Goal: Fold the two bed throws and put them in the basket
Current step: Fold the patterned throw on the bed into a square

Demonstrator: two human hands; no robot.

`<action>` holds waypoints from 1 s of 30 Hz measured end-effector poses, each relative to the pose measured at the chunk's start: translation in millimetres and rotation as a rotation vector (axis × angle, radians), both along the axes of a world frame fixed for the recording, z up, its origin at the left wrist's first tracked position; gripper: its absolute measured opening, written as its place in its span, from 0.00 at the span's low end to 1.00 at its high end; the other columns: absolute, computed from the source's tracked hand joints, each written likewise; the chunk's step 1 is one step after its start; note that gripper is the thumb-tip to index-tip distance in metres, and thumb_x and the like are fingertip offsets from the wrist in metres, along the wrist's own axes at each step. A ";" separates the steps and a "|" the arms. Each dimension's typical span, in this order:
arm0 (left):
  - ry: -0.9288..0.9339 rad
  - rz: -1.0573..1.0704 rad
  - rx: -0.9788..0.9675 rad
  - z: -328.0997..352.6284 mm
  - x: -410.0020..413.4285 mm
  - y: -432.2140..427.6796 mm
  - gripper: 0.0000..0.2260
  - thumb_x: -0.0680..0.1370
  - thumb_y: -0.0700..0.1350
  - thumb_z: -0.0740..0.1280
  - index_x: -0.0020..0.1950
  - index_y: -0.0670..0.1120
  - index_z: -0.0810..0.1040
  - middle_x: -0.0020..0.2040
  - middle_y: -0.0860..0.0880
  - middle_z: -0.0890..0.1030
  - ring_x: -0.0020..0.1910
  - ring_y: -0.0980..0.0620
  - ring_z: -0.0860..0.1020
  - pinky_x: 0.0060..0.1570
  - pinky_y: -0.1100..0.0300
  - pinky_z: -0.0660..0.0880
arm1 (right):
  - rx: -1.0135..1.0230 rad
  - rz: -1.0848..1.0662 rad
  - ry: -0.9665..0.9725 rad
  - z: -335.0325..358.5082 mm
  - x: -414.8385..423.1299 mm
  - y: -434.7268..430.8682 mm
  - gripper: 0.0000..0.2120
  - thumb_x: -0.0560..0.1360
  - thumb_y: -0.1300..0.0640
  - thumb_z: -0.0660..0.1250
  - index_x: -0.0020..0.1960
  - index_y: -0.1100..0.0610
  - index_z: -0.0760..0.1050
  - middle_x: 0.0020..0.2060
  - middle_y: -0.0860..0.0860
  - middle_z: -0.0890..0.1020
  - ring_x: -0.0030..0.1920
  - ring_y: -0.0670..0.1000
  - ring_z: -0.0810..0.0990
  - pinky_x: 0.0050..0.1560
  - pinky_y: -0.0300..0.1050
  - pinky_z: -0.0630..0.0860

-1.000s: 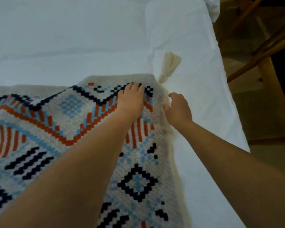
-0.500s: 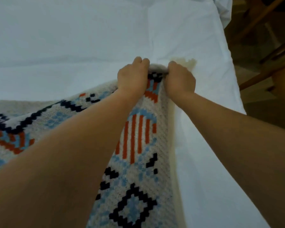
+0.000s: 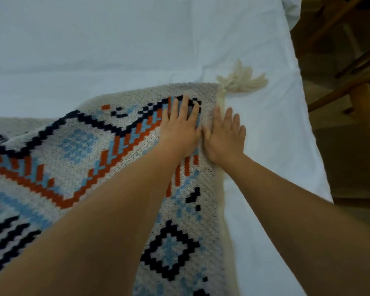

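A patterned throw, knitted in cream with navy, orange and light-blue geometric bands, lies spread over the lower left and centre of the frame on a white sheet that covers the bed and fills the whole upper part. The throw's far right corner sits right of centre, and a cream tassel fans out from that corner onto the sheet. The left hand lies flat, palm down, on the throw just inside this corner, its fingers straight and slightly spread over the navy and orange pattern, holding nothing. The right hand rests just beside it, also flat with the fingers extended (thumb side on the throw's cream right border, outer fingers over the bare sheet), gripping nothing. The two hands almost touch at the thumbs. Both bare forearms run up from the bottom of the frame. Along the right edge, beyond the bed, the frame of a wooden chair stands over a dim floor.
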State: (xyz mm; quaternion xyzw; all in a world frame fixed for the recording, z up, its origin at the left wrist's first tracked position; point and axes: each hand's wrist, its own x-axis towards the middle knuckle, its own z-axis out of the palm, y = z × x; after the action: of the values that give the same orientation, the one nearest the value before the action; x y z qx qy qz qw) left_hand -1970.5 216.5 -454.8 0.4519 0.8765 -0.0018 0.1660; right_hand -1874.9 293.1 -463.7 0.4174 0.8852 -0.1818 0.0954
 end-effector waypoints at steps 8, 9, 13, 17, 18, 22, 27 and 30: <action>-0.053 -0.017 -0.051 5.8 61.9 -68.3 0.26 0.81 0.55 0.43 0.76 0.49 0.39 0.77 0.47 0.38 0.75 0.46 0.37 0.71 0.47 0.36 | 0.039 0.038 -0.078 7.3 83.4 -63.7 0.28 0.79 0.42 0.44 0.76 0.49 0.40 0.77 0.55 0.43 0.76 0.57 0.41 0.73 0.56 0.42; -0.062 -0.005 -0.053 9.7 68.6 -75.4 0.26 0.81 0.55 0.44 0.76 0.49 0.39 0.77 0.47 0.39 0.75 0.46 0.37 0.71 0.47 0.36 | 0.039 0.039 -0.084 11.7 88.6 -70.2 0.28 0.80 0.43 0.44 0.76 0.49 0.40 0.77 0.55 0.43 0.76 0.57 0.41 0.73 0.57 0.42; -0.108 0.025 -0.038 30.8 89.2 -109.8 0.27 0.81 0.55 0.45 0.76 0.48 0.39 0.77 0.47 0.38 0.76 0.47 0.38 0.71 0.47 0.35 | 0.055 0.084 -0.100 36.0 103.5 -101.8 0.27 0.80 0.44 0.43 0.76 0.50 0.40 0.77 0.54 0.43 0.76 0.56 0.40 0.74 0.56 0.42; -0.069 0.034 -0.018 58.7 97.9 -155.2 0.27 0.82 0.54 0.46 0.76 0.46 0.40 0.77 0.45 0.40 0.76 0.46 0.39 0.72 0.46 0.39 | 0.068 0.119 -0.064 69.0 112.3 -143.3 0.28 0.80 0.44 0.44 0.76 0.52 0.42 0.77 0.55 0.46 0.76 0.56 0.43 0.74 0.55 0.45; -0.048 0.043 -0.016 66.8 97.8 -167.5 0.27 0.82 0.54 0.46 0.76 0.46 0.40 0.77 0.45 0.40 0.76 0.46 0.40 0.72 0.45 0.40 | 0.074 0.130 -0.046 77.9 112.3 -154.1 0.28 0.80 0.44 0.45 0.76 0.52 0.43 0.77 0.55 0.47 0.76 0.56 0.44 0.74 0.54 0.45; -0.011 0.129 -0.014 103.0 98.2 -220.5 0.26 0.82 0.54 0.46 0.76 0.47 0.41 0.78 0.46 0.41 0.76 0.47 0.40 0.73 0.45 0.42 | 0.085 0.211 0.015 112.4 106.4 -201.0 0.28 0.80 0.45 0.47 0.76 0.54 0.44 0.77 0.55 0.48 0.76 0.56 0.46 0.74 0.54 0.48; 0.026 0.226 0.015 143.9 93.1 -286.1 0.25 0.82 0.53 0.46 0.77 0.47 0.43 0.78 0.47 0.43 0.76 0.47 0.42 0.73 0.45 0.43 | 0.069 0.313 0.080 141.8 93.6 -248.4 0.28 0.81 0.45 0.47 0.76 0.54 0.43 0.77 0.54 0.45 0.76 0.55 0.43 0.75 0.54 0.46; 0.015 0.266 -0.027 166.2 88.1 -327.5 0.24 0.83 0.52 0.46 0.77 0.48 0.43 0.78 0.47 0.43 0.76 0.47 0.41 0.73 0.45 0.44 | 0.054 0.400 0.056 157.0 87.7 -277.2 0.28 0.81 0.45 0.46 0.76 0.55 0.42 0.77 0.55 0.44 0.76 0.55 0.43 0.76 0.53 0.45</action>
State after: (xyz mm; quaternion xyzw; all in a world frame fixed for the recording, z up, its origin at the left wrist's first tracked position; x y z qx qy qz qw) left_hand -1882.4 -111.0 -288.6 0.3292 0.9299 0.0052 0.1640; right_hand -1787.2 15.9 -306.7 0.2306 0.9573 -0.1470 0.0937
